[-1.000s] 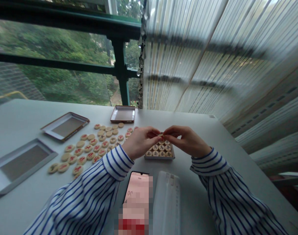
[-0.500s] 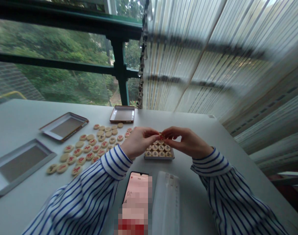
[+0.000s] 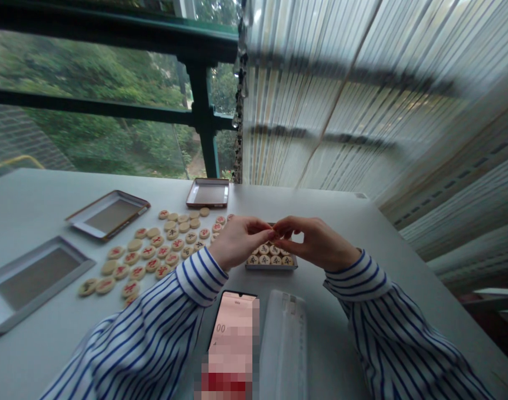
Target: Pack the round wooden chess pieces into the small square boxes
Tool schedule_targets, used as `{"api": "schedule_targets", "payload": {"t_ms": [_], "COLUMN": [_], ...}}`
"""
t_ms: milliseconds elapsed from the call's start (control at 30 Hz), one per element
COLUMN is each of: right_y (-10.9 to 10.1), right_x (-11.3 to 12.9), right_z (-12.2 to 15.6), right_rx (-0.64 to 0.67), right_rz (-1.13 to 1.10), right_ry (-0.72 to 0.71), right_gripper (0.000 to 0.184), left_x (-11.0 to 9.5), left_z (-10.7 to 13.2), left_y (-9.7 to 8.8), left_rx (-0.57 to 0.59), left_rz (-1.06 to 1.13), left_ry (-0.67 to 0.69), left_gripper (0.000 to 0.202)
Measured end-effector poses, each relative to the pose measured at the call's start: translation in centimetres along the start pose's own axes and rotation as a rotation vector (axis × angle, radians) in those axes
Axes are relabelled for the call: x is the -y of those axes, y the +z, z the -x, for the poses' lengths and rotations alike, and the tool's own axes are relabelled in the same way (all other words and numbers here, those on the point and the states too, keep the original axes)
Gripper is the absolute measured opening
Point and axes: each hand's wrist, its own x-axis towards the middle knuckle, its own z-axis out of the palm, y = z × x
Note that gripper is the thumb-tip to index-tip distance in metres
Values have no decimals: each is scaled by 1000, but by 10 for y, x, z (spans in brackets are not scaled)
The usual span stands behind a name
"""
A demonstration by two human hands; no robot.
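Over a small open box (image 3: 272,268) my left hand (image 3: 241,239) and my right hand (image 3: 318,240) meet at the fingertips. Between them they pinch one round Chinese chess piece, mostly covered by the fingers. Rows of pieces with black characters (image 3: 275,260) lie face up in the box; its far part is hidden behind my hands. Loose wooden pieces (image 3: 149,252), some with red or black characters and some showing plain faces, spread across the table to the left of my left hand.
Three open box trays stand to the left: a grey one (image 3: 76,270), a brown-edged one (image 3: 131,221) and a smaller one (image 3: 207,205) at the back. A phone (image 3: 233,316) and a translucent white case (image 3: 282,339) lie in front of the box. A string curtain (image 3: 312,111) hangs beyond the table.
The red-marked piece showed between my fingertips before; now the fingers cover most of it. My right hand has shifted slightly left, closer over the left fingertips. Both hands stay above the box.
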Motion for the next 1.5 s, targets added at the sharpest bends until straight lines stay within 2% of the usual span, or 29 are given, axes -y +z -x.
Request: {"api": "schedule_targets", "payload": {"t_ms": [300, 433, 500, 733, 867, 1000, 1167, 1500], "right_y": [-1, 0, 0, -2, -4, -8, -10, -10], "right_x": [3, 2, 1, -5, -7, -8, -6, -9], "right_z": [0, 1, 1, 3, 3, 4, 5, 5], "right_rx": [10, 23, 31, 71, 114, 167, 210, 304], "right_rz": [100, 143, 156, 206, 219, 246, 280, 386], "right_ry": [-12, -20, -28, -16, -6, 32, 81, 137], "right_gripper": [20, 18, 18, 19, 19, 21, 22, 21], "left_x": [1, 4, 6, 16, 23, 27, 34, 38], "left_z": [-1, -1, -1, -4, -6, -7, -9, -9], "left_y": [-1, -3, -6, -19, -21, -20, -18, -16], "left_rx": [-2, 51, 46, -122, -125, -81, -45, 10], "left_rz": [-50, -115, -208, -780, -928, -1016, -1084, -1061], "left_ry": [24, 53, 73, 106, 84, 37, 62, 70], "left_gripper": [20, 25, 26, 28, 30, 31, 30, 32]}}
